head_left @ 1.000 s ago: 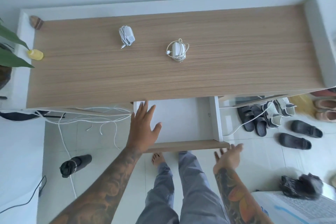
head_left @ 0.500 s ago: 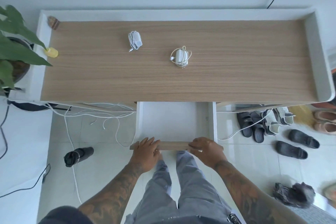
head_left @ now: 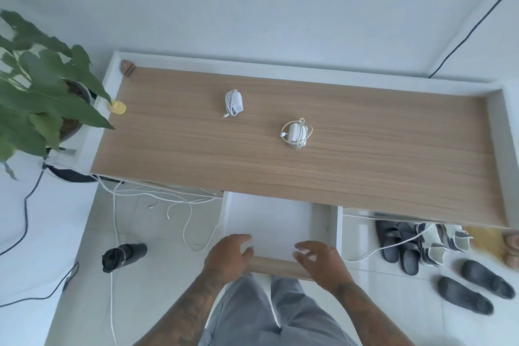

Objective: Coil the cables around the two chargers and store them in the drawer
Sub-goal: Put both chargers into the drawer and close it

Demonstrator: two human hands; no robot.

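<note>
Your left hand [head_left: 229, 257] and right hand [head_left: 320, 260] hover loose-fingered at the drawer [head_left: 280, 222] front edge, gripping nothing; both coiled chargers [head_left: 234, 102] [head_left: 296, 133] sit mid-tabletop, well apart

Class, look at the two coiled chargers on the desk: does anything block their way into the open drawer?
Nothing visible does. Both chargers lie on bare desktop, and the open drawer looks empty.

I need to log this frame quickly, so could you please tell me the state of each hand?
Left hand: open, holding nothing, at the drawer front.
Right hand: open, fingers spread, holding nothing.
</note>
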